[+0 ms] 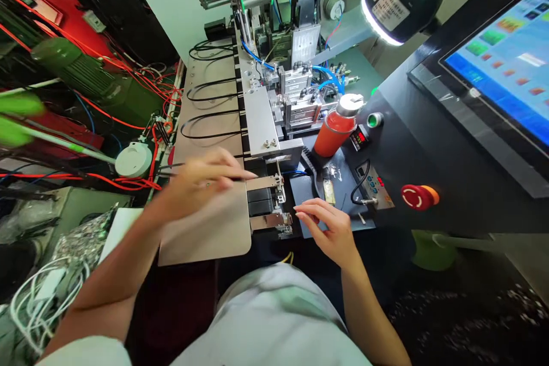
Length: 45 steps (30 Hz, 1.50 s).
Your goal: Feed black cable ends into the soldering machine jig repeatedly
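Note:
My left hand, smeared by motion, hovers above the beige plate. Its index finger stretches toward a metal clamp fixture on the machine's track, and I see nothing held in it. My right hand is just right of a second clamp fixture, thumb and index fingertips pressed together. Whatever that pinch may hold is too small to make out. Several looped black cables lie farther back across the beige surface, with ends at the track.
Behind the track stand metal cylinders with blue hoses. An orange bottle, a black brush and a red emergency button are on the right. A lit round lamp hangs above; a touchscreen stands at far right.

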Motion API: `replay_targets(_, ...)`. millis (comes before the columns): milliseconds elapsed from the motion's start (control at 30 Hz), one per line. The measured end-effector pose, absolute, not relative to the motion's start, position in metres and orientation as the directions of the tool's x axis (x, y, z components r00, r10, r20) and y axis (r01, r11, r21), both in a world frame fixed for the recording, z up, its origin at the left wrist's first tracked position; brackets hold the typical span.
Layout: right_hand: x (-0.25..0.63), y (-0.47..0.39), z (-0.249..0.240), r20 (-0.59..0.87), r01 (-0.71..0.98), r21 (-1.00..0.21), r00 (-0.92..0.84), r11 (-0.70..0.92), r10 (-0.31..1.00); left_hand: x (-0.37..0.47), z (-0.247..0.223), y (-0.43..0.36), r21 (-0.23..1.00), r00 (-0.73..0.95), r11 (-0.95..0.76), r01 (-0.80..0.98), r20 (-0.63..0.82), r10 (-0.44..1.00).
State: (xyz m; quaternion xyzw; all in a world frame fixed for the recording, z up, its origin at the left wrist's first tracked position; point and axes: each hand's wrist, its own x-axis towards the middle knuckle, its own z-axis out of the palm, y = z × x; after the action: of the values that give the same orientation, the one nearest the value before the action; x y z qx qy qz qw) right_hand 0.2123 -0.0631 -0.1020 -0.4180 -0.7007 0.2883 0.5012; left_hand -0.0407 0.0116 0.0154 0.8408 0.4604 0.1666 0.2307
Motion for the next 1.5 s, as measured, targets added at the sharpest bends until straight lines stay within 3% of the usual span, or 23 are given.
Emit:
replay_targets(67, 0.207, -0.063, -0.098, 0.419, 0.27, -0.87, -0.041, 0.414, 0.907, -0.022, 0.001, 0.007, 0.664, 0.657, -0.523, 0.534, 0.062, 0.751)
replay_targets(133, 0.2, -0.063, -0.097, 0.336, 0.215, -0.922, 0.038, 0.321, 0.941, -0.001, -0.017, 0.004, 0.729, 0.671, -0.512, 0.454, 0.098, 0.735)
replay_targets(233, 0.19, -0.062, -0.1, 0.196, 0.092, -0.978, 0.079, 0.189, 0.977, 0.018, -0.037, 0.0, 0.731, 0.596, -0.487, 0.478, 0.137, 0.791)
replay_targets(333, 0.187, -0.058, -0.102, 0.149, 0.025, -0.989, 0.089, 0.148, 0.985, 0.019, -0.042, -0.003, 0.706, 0.586, -0.498, 0.504, 0.145, 0.798)
replay_targets(533, 0.194, -0.051, -0.096, 0.221, 0.099, -0.969, -0.049, 0.225, 0.974, 0.013, -0.038, -0.003, 0.638, 0.674, -0.572, 0.515, 0.112, 0.731)
replay_targets(733, 0.167, -0.048, -0.098, 0.425, 0.144, -0.905, 0.316, 0.4, 0.848, 0.027, -0.035, -0.01, 0.826, 0.501, -0.345, 0.446, 0.089, 0.861)
replay_targets(833, 0.157, -0.048, -0.097, 0.452, 0.177, -0.892, 0.378, 0.416, 0.808, 0.03, -0.035, -0.014, 0.854, 0.465, -0.312, 0.417, 0.094, 0.88)
replay_targets(1000, 0.17, -0.046, -0.097, 0.328, 0.178, -0.94, 0.25, 0.29, 0.911, 0.023, -0.037, -0.006, 0.755, 0.425, -0.337, 0.562, 0.085, 0.901)
replay_targets(1133, 0.185, -0.044, -0.105, 0.222, 0.154, -0.971, 0.312, 0.181, 0.924, 0.017, -0.047, 0.01, 0.636, 0.396, -0.31, 0.707, 0.007, 0.918)
replay_targets(1500, 0.187, -0.044, -0.116, 0.196, 0.168, -0.975, 0.347, 0.145, 0.917, 0.014, -0.054, 0.018, 0.523, 0.364, -0.275, 0.807, -0.074, 0.929)
